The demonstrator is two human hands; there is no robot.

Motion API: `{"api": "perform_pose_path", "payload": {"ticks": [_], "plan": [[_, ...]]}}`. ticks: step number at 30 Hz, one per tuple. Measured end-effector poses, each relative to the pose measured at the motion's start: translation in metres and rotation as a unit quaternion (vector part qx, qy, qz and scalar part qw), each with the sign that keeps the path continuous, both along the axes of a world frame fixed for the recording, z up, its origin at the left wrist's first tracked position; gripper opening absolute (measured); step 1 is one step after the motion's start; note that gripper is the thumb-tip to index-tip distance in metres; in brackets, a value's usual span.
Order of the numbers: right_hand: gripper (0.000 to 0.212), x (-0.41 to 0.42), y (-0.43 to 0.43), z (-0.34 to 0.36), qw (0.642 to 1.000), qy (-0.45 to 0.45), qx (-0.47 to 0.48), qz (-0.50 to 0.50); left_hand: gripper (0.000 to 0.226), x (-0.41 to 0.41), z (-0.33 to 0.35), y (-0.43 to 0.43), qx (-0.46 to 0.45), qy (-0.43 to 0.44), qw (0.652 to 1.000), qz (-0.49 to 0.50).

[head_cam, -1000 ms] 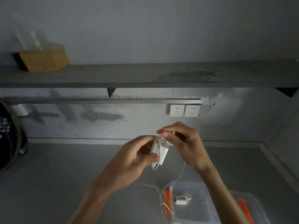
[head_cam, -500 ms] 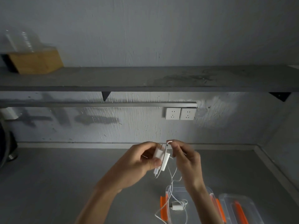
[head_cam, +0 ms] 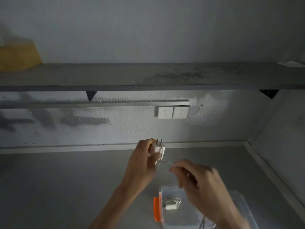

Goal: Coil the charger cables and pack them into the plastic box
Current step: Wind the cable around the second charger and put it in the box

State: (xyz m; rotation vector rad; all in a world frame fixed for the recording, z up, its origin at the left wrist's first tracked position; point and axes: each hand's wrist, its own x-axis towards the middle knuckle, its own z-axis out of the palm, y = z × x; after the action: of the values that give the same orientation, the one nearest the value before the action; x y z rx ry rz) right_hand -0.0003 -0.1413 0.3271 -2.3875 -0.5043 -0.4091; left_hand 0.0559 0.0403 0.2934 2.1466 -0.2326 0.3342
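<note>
Grey countertop [head_cam: 66,187]: my left hand [head_cam: 142,164] grips the white charger plug [head_cam: 157,148]; right hand [head_cam: 201,184] pinches its cable [head_cam: 166,162].

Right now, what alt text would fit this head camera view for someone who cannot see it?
A left hand holds a white charger plug, prongs up, while the right hand pulls its thin white cable sideways. Below, a clear plastic box with an orange latch contains another coiled white charger.

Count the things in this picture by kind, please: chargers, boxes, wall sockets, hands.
White charger plugs with cables: 2 (held, coiled in box)
Clear plastic box with orange latch: 1
White wall sockets: 2
Hands: 2 (left, right)
Total: 7
</note>
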Motion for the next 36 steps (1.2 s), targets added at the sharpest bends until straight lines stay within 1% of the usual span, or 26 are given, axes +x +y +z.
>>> {"api": "perform_pose_path", "payload": {"ticks": [2, 4, 5, 6, 7, 8, 9, 10, 11, 12, 13, 14, 15, 17, 19, 20, 22, 23, 24, 26, 28, 29, 30, 32, 34, 36], "plan": [[0.019, 0.015, -0.014, 0.028, 0.995, -0.088, -0.051, -0.020, 0.026, -0.012, 0.005, -0.011, 0.022, -0.028, 0.998, -0.056], [0.017, 0.026, -0.023, 0.045, 0.991, -0.123, -0.045, -0.008, 0.031, -0.020, 0.016, -0.021, 0.021, -0.041, 0.993, -0.106], [0.017, 0.028, -0.028, 0.050, 0.992, -0.126, -0.027, 0.000, 0.031, -0.021, 0.022, -0.024, 0.001, -0.030, 0.993, -0.117], [0.018, 0.027, -0.034, 0.052, 0.993, -0.121, 0.004, 0.005, 0.029, -0.019, 0.029, -0.027, -0.050, -0.003, 0.992, -0.114], [0.019, 0.022, -0.040, 0.052, 0.993, -0.111, 0.041, 0.009, 0.024, -0.013, 0.034, -0.028, -0.127, 0.035, 0.987, -0.097], [0.020, 0.015, -0.047, 0.050, 0.993, -0.100, 0.066, 0.008, 0.018, -0.005, 0.041, -0.027, -0.217, 0.078, 0.971, -0.067], [0.022, 0.007, -0.051, 0.045, 0.993, -0.092, 0.072, 0.002, 0.014, 0.003, 0.047, -0.025, -0.314, 0.128, 0.940, -0.047], [0.025, 0.000, -0.054, 0.038, 0.994, -0.085, 0.062, -0.010, 0.016, 0.010, 0.052, -0.024, -0.416, 0.175, 0.891, -0.042], [0.026, -0.004, -0.056, 0.029, 0.995, -0.075, 0.056, -0.019, 0.022, 0.015, 0.056, -0.023, -0.512, 0.214, 0.831, -0.044], [0.026, -0.007, -0.057, 0.019, 0.996, -0.059, 0.060, -0.024, 0.029, 0.017, 0.059, -0.023, -0.585, 0.237, 0.774, -0.047], [0.026, -0.007, -0.057, 0.010, 0.997, -0.042, 0.068, -0.025, 0.036, 0.018, 0.060, -0.022, -0.628, 0.241, 0.739, -0.047], [0.027, -0.007, -0.057, 0.003, 0.996, -0.032, 0.073, -0.029, 0.039, 0.017, 0.061, -0.023, -0.646, 0.237, 0.724, -0.050], [0.027, -0.006, -0.058, -0.002, 0.996, -0.023, 0.082, -0.033, 0.039, 0.017, 0.061, -0.026, -0.648, 0.229, 0.724, -0.052], [0.027, -0.008, -0.060, -0.007, 0.995, -0.002, 0.102, -0.025, 0.031, 0.017, 0.058, -0.034, -0.625, 0.208, 0.751, -0.045], [0.029, -0.012, -0.060, -0.011, 0.995, 0.015, 0.095, -0.009, 0.023, 0.018, 0.054, -0.042, -0.603, 0.193, 0.774, -0.013], [0.031, -0.014, -0.058, -0.015, 0.996, 0.021, 0.082, -0.002, 0.022, 0.018, 0.052, -0.045, -0.602, 0.195, 0.774, 0.004], [0.033, -0.016, -0.052, -0.028, 0.997, 0.044, 0.060, -0.002, 0.019, 0.018, 0.051, -0.050, -0.627, 0.214, 0.749, 0.023], [0.034, -0.016, -0.050, -0.035, 0.997, 0.052, 0.051, -0.008, 0.018, 0.018, 0.050, -0.053, -0.635, 0.213, 0.742, 0.030], [0.032, -0.017, -0.048, -0.040, 0.997, 0.056, 0.048, -0.008, 0.018, 0.019, 0.048, -0.056, -0.627, 0.201, 0.751, 0.038], [0.026, -0.023, -0.046, -0.041, 0.995, 0.078, 0.068, 0.004, 0.014, 0.022, 0.036, -0.064, -0.561, 0.149, 0.811, 0.080], [0.019, -0.025, -0.046, -0.032, 0.988, 0.114, 0.104, 0.016, 0.007, 0.024, 0.022, -0.069, -0.452, 0.079, 0.878, 0.135], [0.012, -0.025, -0.045, -0.024, 0.988, 0.119, 0.100, 0.027, 0.008, 0.022, 0.016, -0.070, -0.401, 0.056, 0.903, 0.142], [0.012, -0.024, -0.046, -0.016, 0.990, 0.110, 0.079, 0.037, 0.012, 0.019, 0.009, -0.071, -0.356, 0.042, 0.924, 0.132], [0.026, -0.019, -0.050, 0.003, 0.996, 0.068, 0.027, 0.057, 0.020, 0.010, -0.002, -0.073, -0.274, 0.023, 0.957, 0.094], [0.022, -0.009, -0.059, 0.020, 0.999, 0.004, -0.019, 0.033, 0.021, 0.001, -0.008, -0.075, -0.198, 0.011, 0.978, 0.061], [0.016, 0.002, -0.073, 0.038, 0.993, -0.094, -0.070, -0.020, 0.020, -0.007, -0.006, -0.076, -0.189, 0.020, 0.982, 0.020]]}}
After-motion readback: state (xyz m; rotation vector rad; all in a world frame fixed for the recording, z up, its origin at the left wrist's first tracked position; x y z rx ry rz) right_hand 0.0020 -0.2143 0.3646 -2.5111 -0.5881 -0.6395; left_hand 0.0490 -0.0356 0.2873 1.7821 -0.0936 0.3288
